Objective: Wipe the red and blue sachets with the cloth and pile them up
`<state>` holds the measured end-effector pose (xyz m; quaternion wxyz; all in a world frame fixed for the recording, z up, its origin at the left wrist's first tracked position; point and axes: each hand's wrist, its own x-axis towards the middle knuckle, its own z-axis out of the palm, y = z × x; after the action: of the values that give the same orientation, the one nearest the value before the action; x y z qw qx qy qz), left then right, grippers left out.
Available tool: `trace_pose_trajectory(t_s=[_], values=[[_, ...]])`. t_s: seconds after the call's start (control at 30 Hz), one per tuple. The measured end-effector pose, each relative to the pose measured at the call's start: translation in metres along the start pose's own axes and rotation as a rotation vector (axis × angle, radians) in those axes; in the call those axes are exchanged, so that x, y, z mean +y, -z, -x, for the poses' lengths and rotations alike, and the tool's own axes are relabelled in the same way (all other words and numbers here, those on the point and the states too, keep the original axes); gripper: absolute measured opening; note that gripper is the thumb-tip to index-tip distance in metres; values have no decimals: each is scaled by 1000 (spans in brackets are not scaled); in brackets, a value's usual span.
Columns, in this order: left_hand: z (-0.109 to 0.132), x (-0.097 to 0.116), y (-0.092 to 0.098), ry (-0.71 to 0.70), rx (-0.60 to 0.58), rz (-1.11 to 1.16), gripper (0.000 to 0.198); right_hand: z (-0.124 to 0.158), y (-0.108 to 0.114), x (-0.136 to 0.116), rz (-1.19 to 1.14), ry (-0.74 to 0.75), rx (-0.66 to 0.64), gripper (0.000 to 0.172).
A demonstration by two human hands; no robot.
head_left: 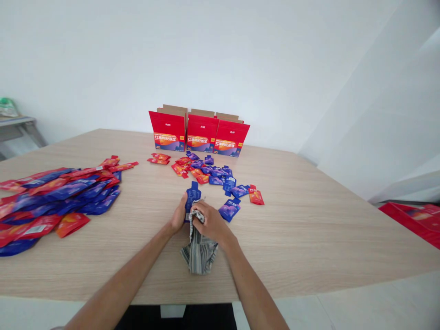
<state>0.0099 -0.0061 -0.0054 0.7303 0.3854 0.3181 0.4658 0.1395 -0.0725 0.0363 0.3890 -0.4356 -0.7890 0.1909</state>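
Note:
My left hand [179,213] is closed on the left edge of a blue drink pouch [193,195], its narrow spout end pointing away from me. In my right hand [208,221] is a bunched grey striped cloth [201,256], pressed against the lower right of that pouch. The loose end of the cloth hangs down toward the front of the table. Part of the pouch is hidden behind my right fingers. Just right of my right hand lies another blue pouch [229,209], flat on the table.
Three red open-topped boxes [202,133] stand side by side at the back. Before them lie scattered red and blue pouches [217,171]. A large heap of pouches [65,195] covers the left of the wooden table [309,229]. A red box [414,222] sits beyond the right edge.

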Motion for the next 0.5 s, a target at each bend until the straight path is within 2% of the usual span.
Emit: trace_pose_trajectory(t_s=[0.17, 0.23, 0.27, 0.33, 0.43, 0.5], values=[[13, -9, -10, 51, -204, -113, 48, -3, 2, 9, 18, -86, 372, 9], [16, -12, -12, 94, -260, -117, 48, -4, 4, 10, 7, -99, 460, 8], [16, -13, -13, 115, -267, -107, 48, -4, 5, 10, 3, -100, 459, 8], [15, -13, -12, 115, -214, -83, 49, -3, 5, 7, -7, -91, 356, 10], [8, -9, -7, 47, -29, -60, 49, -1, 2, 2, -26, -40, 77, 13], [2, -6, -3, 50, 76, -30, 55, 1, -1, 1, -40, -5, -66, 15]])
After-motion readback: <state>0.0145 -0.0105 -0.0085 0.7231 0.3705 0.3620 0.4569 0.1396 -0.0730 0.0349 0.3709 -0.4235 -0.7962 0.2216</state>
